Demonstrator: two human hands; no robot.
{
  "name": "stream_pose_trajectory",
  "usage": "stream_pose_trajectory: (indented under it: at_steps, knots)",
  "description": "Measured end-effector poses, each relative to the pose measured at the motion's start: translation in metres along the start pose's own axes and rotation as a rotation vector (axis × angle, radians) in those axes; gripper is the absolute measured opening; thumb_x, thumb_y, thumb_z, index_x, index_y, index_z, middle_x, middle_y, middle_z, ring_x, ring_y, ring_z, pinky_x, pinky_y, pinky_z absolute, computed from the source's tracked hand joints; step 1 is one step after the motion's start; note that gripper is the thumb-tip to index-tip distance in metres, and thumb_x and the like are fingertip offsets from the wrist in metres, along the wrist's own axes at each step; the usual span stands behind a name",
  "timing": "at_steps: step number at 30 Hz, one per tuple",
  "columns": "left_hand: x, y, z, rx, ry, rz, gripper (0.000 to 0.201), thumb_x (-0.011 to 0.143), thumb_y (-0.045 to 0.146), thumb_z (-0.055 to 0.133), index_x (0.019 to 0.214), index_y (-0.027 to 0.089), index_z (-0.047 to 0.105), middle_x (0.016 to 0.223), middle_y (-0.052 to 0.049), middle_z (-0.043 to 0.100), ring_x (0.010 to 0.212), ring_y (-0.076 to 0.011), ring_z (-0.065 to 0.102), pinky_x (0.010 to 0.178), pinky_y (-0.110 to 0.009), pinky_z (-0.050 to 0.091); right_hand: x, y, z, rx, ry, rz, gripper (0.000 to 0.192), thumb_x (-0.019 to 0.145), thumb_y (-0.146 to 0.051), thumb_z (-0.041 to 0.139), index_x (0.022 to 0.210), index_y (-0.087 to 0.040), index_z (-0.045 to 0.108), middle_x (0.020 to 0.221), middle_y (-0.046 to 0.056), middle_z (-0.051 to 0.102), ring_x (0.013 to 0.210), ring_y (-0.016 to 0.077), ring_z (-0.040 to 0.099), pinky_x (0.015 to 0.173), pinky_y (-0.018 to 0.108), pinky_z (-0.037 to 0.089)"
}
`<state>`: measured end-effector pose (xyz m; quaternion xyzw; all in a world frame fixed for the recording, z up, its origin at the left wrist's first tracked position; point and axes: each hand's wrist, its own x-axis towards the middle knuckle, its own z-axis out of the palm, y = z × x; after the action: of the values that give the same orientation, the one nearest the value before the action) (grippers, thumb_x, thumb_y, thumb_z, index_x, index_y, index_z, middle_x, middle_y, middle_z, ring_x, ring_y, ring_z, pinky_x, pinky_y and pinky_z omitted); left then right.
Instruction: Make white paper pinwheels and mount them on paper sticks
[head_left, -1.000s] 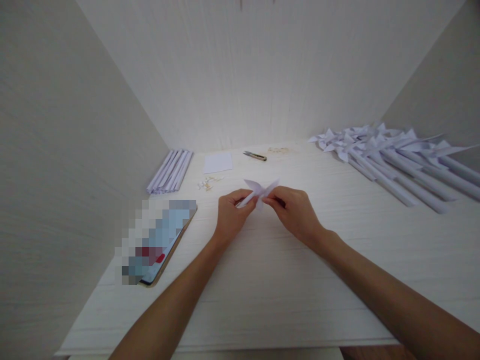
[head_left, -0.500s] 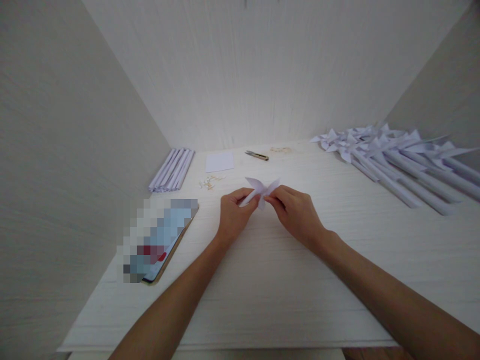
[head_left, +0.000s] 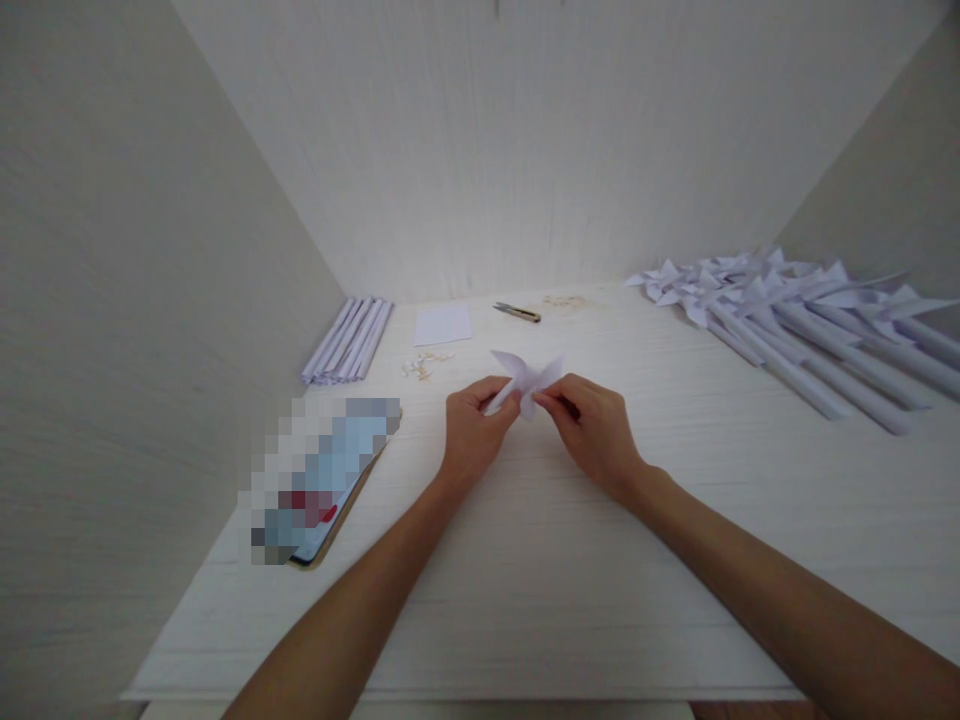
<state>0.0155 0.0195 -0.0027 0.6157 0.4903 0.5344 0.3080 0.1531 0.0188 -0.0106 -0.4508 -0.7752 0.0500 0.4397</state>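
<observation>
Between my hands, above the middle of the table, is a white paper pinwheel (head_left: pixel 529 377) with its pointed blades spread. My left hand (head_left: pixel 478 420) is closed around it from the left, with thumb and fingers pinching the folded paper. From the right, my right hand (head_left: pixel 589 420) pinches near the centre of the pinwheel with thumb and forefinger. Whether something small sits between those right fingertips I cannot make out. The fingers partly hide the lower blades.
Finished paper pinwheels (head_left: pixel 795 310) on rolled sticks lie heaped at the right. Rolled paper tubes (head_left: pixel 349 340) are stacked at the back left, near a square paper sheet (head_left: pixel 443 325), small whitish pieces (head_left: pixel 426 366) and thread snips (head_left: pixel 517 312). A phone (head_left: pixel 337 490), partly pixelated, lies front left.
The view has shifted slightly. Both hands keep hold of the pinwheel; the right fingertips have moved slightly at its centre, and its blades appear a little more spread.
</observation>
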Motion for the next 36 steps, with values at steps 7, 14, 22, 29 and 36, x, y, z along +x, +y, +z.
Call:
stream_pose_trajectory:
  at_steps: [7, 14, 22, 29, 36]
  knots:
    - [0.0, 0.0011, 0.0001, 0.009, 0.004, -0.005, 0.012, 0.067, 0.018, 0.053, 0.066, 0.015, 0.064, 0.063, 0.002, 0.063, 0.064, -0.0122, 0.055, 0.062, -0.023, 0.042, 0.0005, 0.0006, 0.0006, 0.031, 0.02, -0.004, 0.02, 0.08, -0.023, 0.047, 0.063, -0.017, 0.053, 0.061, 0.001, 0.057, 0.054, 0.0109, 0.048, 0.052, 0.023, 0.034]
    - [-0.0002, -0.0002, 0.0011, 0.006, -0.01, 0.006, 0.013, 0.068, 0.019, 0.052, 0.068, 0.015, 0.064, 0.064, 0.002, 0.062, 0.063, -0.0121, 0.055, 0.063, -0.024, 0.042, 0.0002, -0.0007, 0.0008, 0.012, 0.028, -0.026, 0.018, 0.08, -0.022, 0.048, 0.063, -0.017, 0.053, 0.06, 0.001, 0.057, 0.053, 0.0106, 0.047, 0.051, 0.022, 0.034]
    - [-0.0007, -0.0001, 0.0008, 0.022, -0.011, 0.067, 0.012, 0.068, 0.017, 0.052, 0.066, 0.016, 0.064, 0.066, 0.001, 0.063, 0.065, -0.0121, 0.056, 0.066, -0.024, 0.043, 0.0013, -0.0019, 0.0015, 0.017, 0.0, 0.064, 0.02, 0.077, -0.024, 0.05, 0.06, -0.017, 0.054, 0.057, 0.001, 0.057, 0.05, 0.0106, 0.047, 0.05, 0.023, 0.033]
    - [-0.0007, -0.0022, 0.0017, 0.046, -0.028, 0.163, 0.014, 0.067, 0.012, 0.05, 0.067, 0.016, 0.063, 0.071, -0.001, 0.065, 0.067, -0.0122, 0.057, 0.066, -0.023, 0.043, 0.0045, -0.0062, 0.0031, 0.207, -0.054, 0.288, 0.024, 0.073, -0.025, 0.051, 0.051, -0.016, 0.048, 0.045, -0.003, 0.046, 0.042, 0.0083, 0.039, 0.044, 0.021, 0.029]
    - [-0.0008, -0.0014, 0.0012, 0.035, -0.016, 0.143, 0.015, 0.068, 0.012, 0.05, 0.07, 0.016, 0.064, 0.074, -0.002, 0.065, 0.07, -0.0127, 0.058, 0.067, -0.024, 0.044, 0.0036, -0.0072, 0.0029, 0.23, -0.035, 0.302, 0.02, 0.073, -0.024, 0.051, 0.056, -0.016, 0.052, 0.048, -0.003, 0.047, 0.045, 0.0088, 0.04, 0.045, 0.021, 0.03]
